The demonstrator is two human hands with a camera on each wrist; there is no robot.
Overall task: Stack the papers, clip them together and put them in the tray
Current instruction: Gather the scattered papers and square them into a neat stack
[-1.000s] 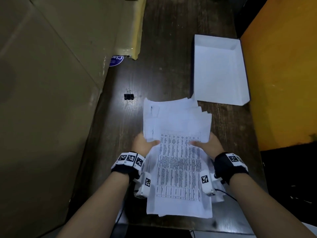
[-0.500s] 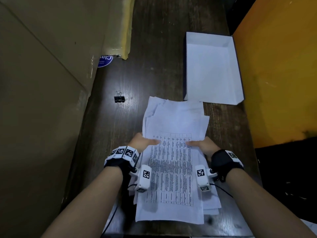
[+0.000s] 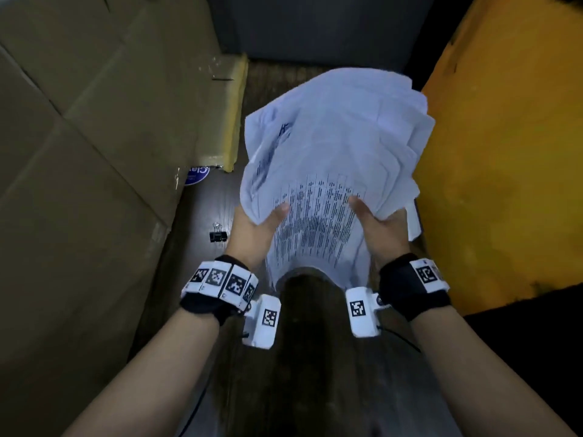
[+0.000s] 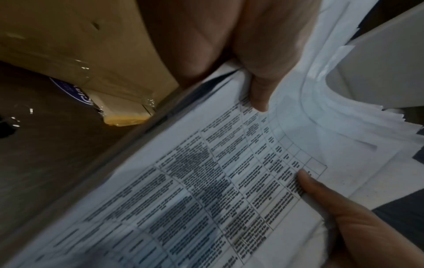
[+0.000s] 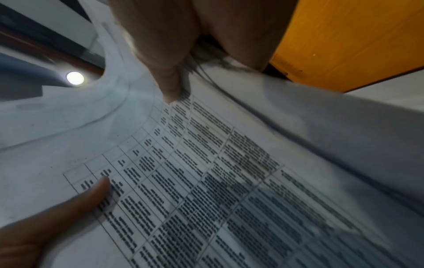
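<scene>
The papers (image 3: 331, 159) have come up off the desk, tipped upright; left hand (image 3: 252, 234) and right hand (image 3: 381, 230) each pinch a side (thumbs in front). Probably for squaring edges; binder clip (image 3: 218, 235) lies untouched.

Left wrist band (image 3: 217, 287): black strap, white blocks with black square codes.
Right wrist band (image 3: 415, 283): black strap, one coded block.
Wrist cameras (image 3: 263, 321): white housings, coded; thin black cable.
Forearms: bare.
</scene>
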